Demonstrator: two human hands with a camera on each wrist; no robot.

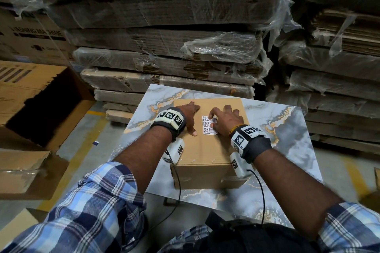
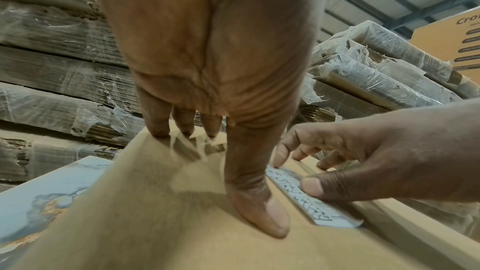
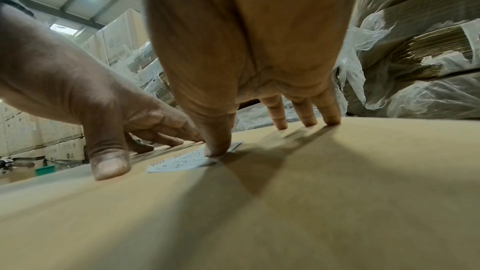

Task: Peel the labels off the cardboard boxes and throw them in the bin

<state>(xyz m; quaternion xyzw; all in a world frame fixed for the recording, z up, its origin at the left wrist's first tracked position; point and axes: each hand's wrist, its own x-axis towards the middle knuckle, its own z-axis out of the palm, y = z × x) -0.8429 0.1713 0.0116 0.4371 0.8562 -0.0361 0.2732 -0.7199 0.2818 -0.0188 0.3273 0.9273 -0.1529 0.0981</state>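
label (image 1: pixel 208 125) edge needs lifting slowly: my left hand (image 1: pixel 188 117) presses flat on the box (image 1: pixel 205 150), right hand (image 1: pixel 223 121) fingers (image 3: pixel 217 147) picking, nothing gripped yet.

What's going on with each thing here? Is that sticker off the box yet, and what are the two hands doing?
Brown cardboard box: closed, resting on the marble-patterned board.
White barcode label: lying on the box top, not yet peeled off.
Left hand: flat, fingers spread, pressing on the box top beside the label.
Right hand: thumb and fingertips touching the label's right edge.
Large brown carton on the left: open, torn.
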